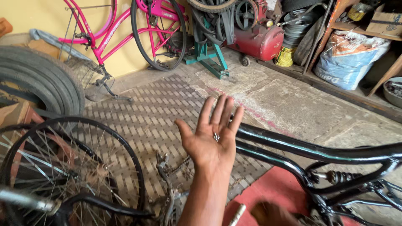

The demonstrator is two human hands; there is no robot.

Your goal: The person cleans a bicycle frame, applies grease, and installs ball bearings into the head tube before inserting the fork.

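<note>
Floor, nearest: red mat [274,190] under a black bicycle frame [318,152]. On the mat's lower edge the right hand [272,214], blurred and partly cut off; whether its grip is clenched or released cannot be told. A short metal rod [237,214] lies just beside it.

Left hand [213,140]: raised palm-up, grip released, fingers spread. Small metal parts [216,137], too small to identify, rest on the palm.

Left foreground: black spoked wheel [71,167], with a rusty chain and crank [169,173] beside it on the woven-pattern floor mat [150,113].

Middle: bare, stained concrete floor [293,104]. Large tyre [42,79] at left.

Far, against the yellow wall [37,16]: pink bicycle [125,29]; teal metal stand [207,54] draped with tyres; red air compressor [259,39].

Containers, far right: white woven sack [347,58], filled and tied, on the low level of wooden shelving [368,31]; cardboard box [387,21] above it, contents not visible.
</note>
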